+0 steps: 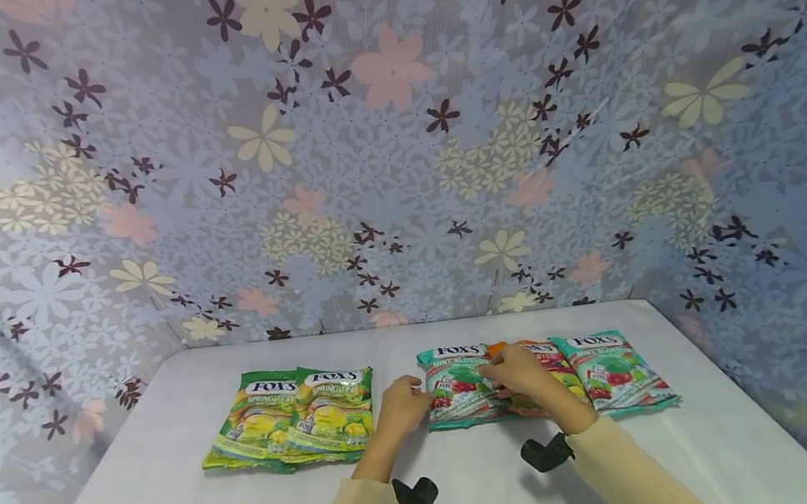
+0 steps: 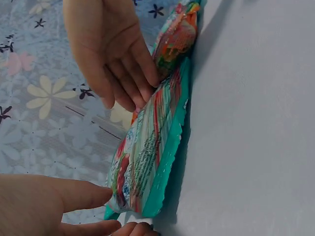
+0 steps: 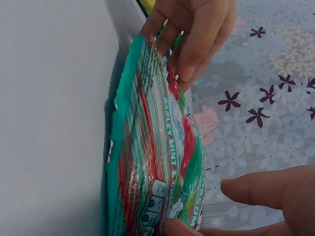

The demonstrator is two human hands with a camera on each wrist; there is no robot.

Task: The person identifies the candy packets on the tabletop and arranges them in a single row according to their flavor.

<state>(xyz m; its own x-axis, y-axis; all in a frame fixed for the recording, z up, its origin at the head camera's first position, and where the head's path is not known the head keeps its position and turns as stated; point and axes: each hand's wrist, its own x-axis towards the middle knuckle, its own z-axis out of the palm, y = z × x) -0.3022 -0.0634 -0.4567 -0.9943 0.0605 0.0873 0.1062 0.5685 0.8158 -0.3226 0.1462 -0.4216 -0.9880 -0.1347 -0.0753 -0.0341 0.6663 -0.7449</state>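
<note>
A teal Mint Blossom candy bag [image 1: 460, 392] lies face up on the white table, with a hand at each side. My left hand [image 1: 403, 403] is at its left edge; in the left wrist view the bag's edge sits between the thumb [image 2: 93, 194] and the fingers. Over the bag's right side, my right hand [image 1: 520, 372] touches it with its fingertips. The right thumb [image 3: 246, 189] stands apart from the bag in the right wrist view. Beneath the right hand, an orange candy bag [image 1: 565, 367] is partly hidden, its left side next to the Mint Blossom bag.
Another teal Mint Blossom bag [image 1: 618, 373] lies at the right end, beside the orange bag. Two green Spring Tea bags [image 1: 251, 426] overlap on the left side of the white table [image 1: 147, 502]. Flower-patterned cloth [image 1: 392, 161] rises behind the table and along its sides.
</note>
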